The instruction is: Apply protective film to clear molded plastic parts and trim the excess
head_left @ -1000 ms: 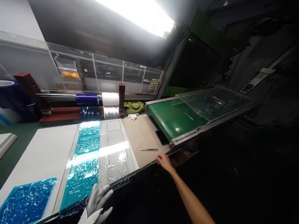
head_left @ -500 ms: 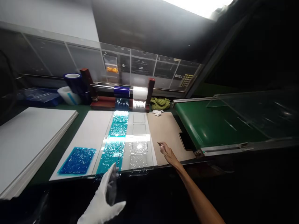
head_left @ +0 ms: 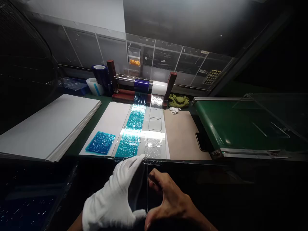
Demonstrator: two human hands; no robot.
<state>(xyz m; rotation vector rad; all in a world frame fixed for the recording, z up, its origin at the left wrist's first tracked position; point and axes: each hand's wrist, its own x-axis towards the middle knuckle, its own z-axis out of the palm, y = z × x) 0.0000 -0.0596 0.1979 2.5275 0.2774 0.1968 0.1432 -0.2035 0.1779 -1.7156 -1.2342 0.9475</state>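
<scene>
My left hand (head_left: 113, 195), in a white glove, holds a thin clear pane (head_left: 147, 189) upright and nearly edge-on, its fingertips at the top and its thumb near the bottom. My bare right hand (head_left: 168, 195) is just right of the pane. Its curled fingers pinch a small dark pointed tool (head_left: 151, 176), and its thumb is at the pane's lower edge; whether it presses there I cannot tell. Beyond the hands, a strip of teal film (head_left: 130, 138) and a strip of clear film (head_left: 154, 141) over outlined rectangles lie on the bench.
A stand holds a blue film roll (head_left: 141, 85) and a clear film roll (head_left: 159, 87). Blue film pieces (head_left: 100, 142) lie on white paper. A thick paper stack (head_left: 48, 123) is at left. Brown board (head_left: 181, 134), a phone (head_left: 201, 141) and a green conveyor belt (head_left: 231, 125) are at right.
My right hand has moved left and down from over the brown board to the pane, keeping the dark tool. My left hand has come up and right. The view has shifted left.
</scene>
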